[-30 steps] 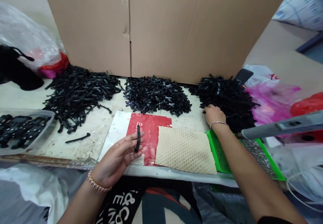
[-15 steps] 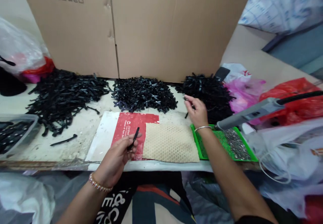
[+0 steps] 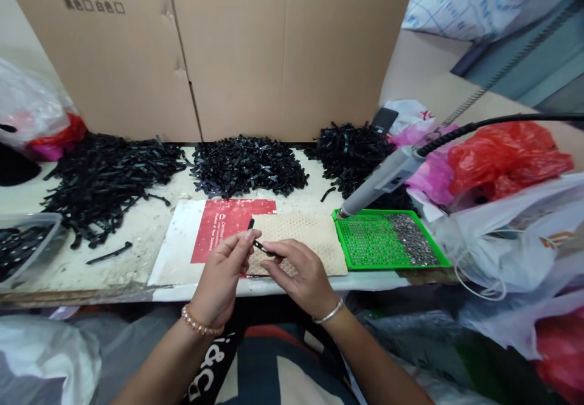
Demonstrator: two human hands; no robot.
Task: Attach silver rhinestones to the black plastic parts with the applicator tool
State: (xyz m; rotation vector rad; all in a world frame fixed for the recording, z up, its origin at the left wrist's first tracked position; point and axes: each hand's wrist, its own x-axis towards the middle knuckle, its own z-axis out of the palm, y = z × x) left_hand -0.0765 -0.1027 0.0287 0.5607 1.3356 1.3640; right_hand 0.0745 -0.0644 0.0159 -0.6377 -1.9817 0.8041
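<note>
My left hand (image 3: 223, 271) pinches a thin black plastic strip (image 3: 250, 225) upright, just in front of the table's near edge. My right hand (image 3: 298, 271) has come beside it and pinches a second small black piece (image 3: 263, 248), whose end meets the left hand's fingers. Both hands hover over the near edge of a cream honeycomb mat (image 3: 301, 235) lying partly on a red and white sheet (image 3: 219, 235). Three heaps of black parts lie behind: a left heap (image 3: 109, 174), a middle heap (image 3: 249, 166) and a right heap (image 3: 351, 152).
A green tray (image 3: 365, 241) of small metal bits sits right of the mat, with a grey corded tool (image 3: 383, 177) resting its tip on it. A clear tub (image 3: 27, 250) of black parts stands at the left. Cardboard walls the back; plastic bags (image 3: 506, 155) crowd the right.
My right hand left the right heap and came back to the left hand with a small black piece. The view has swung to the right.
</note>
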